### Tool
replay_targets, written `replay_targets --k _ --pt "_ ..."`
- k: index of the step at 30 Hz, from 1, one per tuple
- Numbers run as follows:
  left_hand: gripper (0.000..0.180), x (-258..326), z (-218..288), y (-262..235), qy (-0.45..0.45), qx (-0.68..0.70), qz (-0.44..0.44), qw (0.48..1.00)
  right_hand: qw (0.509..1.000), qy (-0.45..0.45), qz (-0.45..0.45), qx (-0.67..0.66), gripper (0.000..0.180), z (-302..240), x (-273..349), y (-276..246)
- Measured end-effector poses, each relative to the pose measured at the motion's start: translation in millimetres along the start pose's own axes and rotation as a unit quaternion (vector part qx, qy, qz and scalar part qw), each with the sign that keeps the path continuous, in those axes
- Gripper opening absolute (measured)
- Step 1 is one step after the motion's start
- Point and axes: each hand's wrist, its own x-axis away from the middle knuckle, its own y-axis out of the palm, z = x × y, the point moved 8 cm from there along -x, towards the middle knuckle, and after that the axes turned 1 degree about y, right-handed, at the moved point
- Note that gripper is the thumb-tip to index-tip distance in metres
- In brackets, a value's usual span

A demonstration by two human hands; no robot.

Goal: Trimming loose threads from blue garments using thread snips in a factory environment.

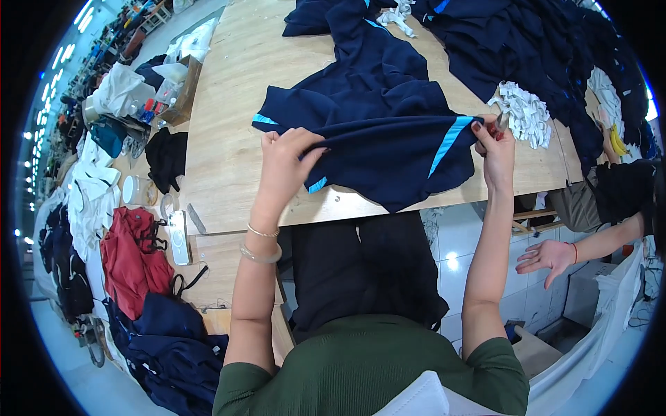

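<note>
Navy garment (388, 163) drawn out between two hands, centre of frame.
Left hand (288, 156), left of centre: fingers pinched on the cloth. Right hand (495, 151), right of centre: thumb and fingers clamped on the cloth near a light-blue stripe (449, 147), a small metal-bladed tool (502, 121) in the same grip. Wooden table (236, 90) beneath; white strips (524, 114) heaped just beside, upper right. Co-worker's hand (551, 258), right of frame: fingers spread.
</note>
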Motion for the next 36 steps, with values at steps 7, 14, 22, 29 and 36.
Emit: replay_targets --k 7,14,22,29,36 --pt "0.047 80.2 31.2 93.1 0.023 -0.111 -0.035 0.993 0.931 -0.044 -0.126 0.340 0.031 35.4 49.2 -2.7" --pt "0.045 112.1 10.4 117.7 -0.228 0.472 0.050 0.850 0.948 -0.099 -0.067 0.295 0.026 4.3 84.6 58.7" --pt "0.038 107.5 -5.7 150.7 -0.360 0.737 0.127 0.557 0.857 -0.254 -0.163 0.418 0.025 37.9 94.5 169.5" --pt "0.041 76.0 13.1 158.7 -0.269 0.879 0.084 0.385 0.938 -0.222 -0.120 0.236 0.018 -3.9 98.7 150.3" --pt "0.031 66.1 36.3 129.8 -0.257 0.857 0.143 0.423 0.984 -0.149 0.067 0.077 0.014 -34.2 100.8 88.5"
